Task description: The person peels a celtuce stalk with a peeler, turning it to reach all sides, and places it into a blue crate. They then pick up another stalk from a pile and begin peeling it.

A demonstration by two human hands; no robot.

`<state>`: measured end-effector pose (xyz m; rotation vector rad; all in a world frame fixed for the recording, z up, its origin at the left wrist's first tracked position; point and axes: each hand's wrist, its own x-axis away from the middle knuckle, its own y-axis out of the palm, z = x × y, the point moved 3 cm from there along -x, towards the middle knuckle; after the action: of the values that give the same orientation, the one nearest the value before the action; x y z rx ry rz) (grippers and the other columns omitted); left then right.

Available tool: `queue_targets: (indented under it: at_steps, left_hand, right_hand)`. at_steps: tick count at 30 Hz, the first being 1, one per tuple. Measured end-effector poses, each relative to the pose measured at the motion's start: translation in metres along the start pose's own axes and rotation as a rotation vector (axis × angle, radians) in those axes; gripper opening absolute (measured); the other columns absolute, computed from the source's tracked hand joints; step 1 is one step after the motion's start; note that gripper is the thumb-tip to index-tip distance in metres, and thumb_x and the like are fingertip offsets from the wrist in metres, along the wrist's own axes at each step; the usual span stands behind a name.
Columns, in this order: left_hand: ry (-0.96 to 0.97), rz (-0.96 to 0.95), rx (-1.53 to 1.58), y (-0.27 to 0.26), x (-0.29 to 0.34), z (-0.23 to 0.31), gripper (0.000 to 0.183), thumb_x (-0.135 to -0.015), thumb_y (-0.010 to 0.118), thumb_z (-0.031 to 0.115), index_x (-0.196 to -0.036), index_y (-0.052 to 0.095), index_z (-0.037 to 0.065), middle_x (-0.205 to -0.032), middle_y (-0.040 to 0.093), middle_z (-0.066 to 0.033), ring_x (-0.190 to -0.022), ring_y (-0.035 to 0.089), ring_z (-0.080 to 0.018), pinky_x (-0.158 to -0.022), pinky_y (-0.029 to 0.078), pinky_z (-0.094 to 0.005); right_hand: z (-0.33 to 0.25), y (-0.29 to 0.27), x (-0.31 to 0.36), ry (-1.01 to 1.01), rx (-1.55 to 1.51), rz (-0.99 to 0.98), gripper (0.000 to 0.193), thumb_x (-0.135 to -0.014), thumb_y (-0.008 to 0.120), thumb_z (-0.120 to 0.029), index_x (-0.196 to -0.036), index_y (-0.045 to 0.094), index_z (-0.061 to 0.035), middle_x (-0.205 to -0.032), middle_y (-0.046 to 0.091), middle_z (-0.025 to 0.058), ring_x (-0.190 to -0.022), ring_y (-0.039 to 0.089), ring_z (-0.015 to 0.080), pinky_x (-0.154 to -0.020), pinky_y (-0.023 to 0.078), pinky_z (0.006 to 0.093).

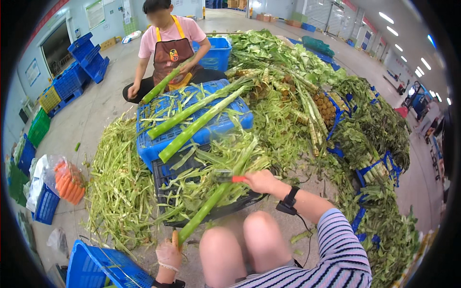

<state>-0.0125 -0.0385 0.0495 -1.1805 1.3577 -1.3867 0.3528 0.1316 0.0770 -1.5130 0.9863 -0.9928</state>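
My left hand (169,253), in a thin glove, is closed around the lower end of a long pale-green celtuce stem (205,205). The stem slants up and away over a black crate (166,210) strewn with peelings. In my right hand (263,182) is a peeler (238,179) with a red handle; its head lies across the stem about halfway up. Beyond, an upturned blue crate (242,114) carries two peeled celtuce stems (185,144) and loose strips. Across from me a seated person in a brown apron holds another stem (161,86).
Peelings (113,187) heap on the floor at left. Unpeeled celtuce bundles (379,129) with blue ties lie along the right. A blue basket (96,266) stands at lower left, near a bag of carrots (68,182). Another blue crate (214,53) and a leafy pile (283,55) are farther back.
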Motion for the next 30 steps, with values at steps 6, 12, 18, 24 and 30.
queue_targets:
  at_steps: [6, 12, 18, 24, 30]
  left_hand:
    - [0.041, 0.09, -0.079, 0.004, 0.002, 0.001, 0.057, -0.073, 0.064, 0.026, -0.125, 0.043, 0.013, -0.083, 0.057, -0.0135, -0.068, 0.057, -0.0289, -0.058, 0.042, -0.0418]
    - [0.034, 0.091, -0.085, 0.002, 0.004, 0.001, 0.06, -0.073, 0.064, 0.025, -0.127, 0.041, 0.016, -0.083, 0.057, -0.0127, -0.071, 0.057, -0.0294, -0.062, 0.043, -0.0418]
    - [0.05, 0.103, -0.09, -0.004, -0.001, 0.003, 0.064, -0.074, 0.063, 0.024, -0.132, 0.037, 0.019, -0.082, 0.056, -0.0129, -0.073, 0.057, -0.0294, -0.063, 0.043, -0.0419]
    - [0.065, 0.332, -0.117, 0.01, -0.003, 0.005, 0.052, -0.071, 0.066, 0.026, -0.12, 0.051, 0.017, -0.073, 0.057, -0.0121, -0.062, 0.056, -0.0297, -0.052, 0.043, -0.0423]
    - [0.028, 0.057, 0.077, -0.032, 0.001, 0.017, 0.053, -0.076, 0.062, 0.038, -0.121, 0.048, 0.012, -0.093, 0.059, -0.018, -0.064, 0.06, -0.0331, -0.055, 0.049, -0.0419]
  right_hand:
    - [0.139, -0.004, -0.011, 0.514, 0.098, 0.228, 0.024, -0.085, 0.045, -0.026, -0.083, 0.06, -0.0066, -0.074, 0.065, 0.0148, -0.067, 0.064, 0.0306, -0.057, 0.051, 0.0423]
    - [-0.001, 0.039, 0.021, -0.108, -0.054, 0.034, 0.022, -0.084, 0.048, -0.028, -0.093, 0.058, -0.0105, -0.072, 0.063, 0.0132, -0.065, 0.062, 0.0315, -0.054, 0.049, 0.0416]
    - [0.092, -0.001, 0.0, 0.406, 0.04, 0.229, 0.024, -0.087, 0.045, -0.027, -0.087, 0.058, -0.0071, -0.073, 0.063, 0.0154, -0.067, 0.063, 0.0323, -0.057, 0.049, 0.043]
    - [0.097, 0.003, 0.012, 0.417, 0.036, 0.052, 0.015, -0.077, 0.054, -0.017, -0.081, 0.063, -0.0055, -0.071, 0.063, 0.013, -0.064, 0.063, 0.0256, -0.053, 0.05, 0.0386]
    - [0.038, 0.047, -0.004, 0.257, -0.118, 0.066, 0.027, -0.087, 0.046, -0.031, -0.087, 0.06, -0.007, -0.075, 0.063, 0.0146, -0.07, 0.063, 0.0321, -0.058, 0.049, 0.0432]
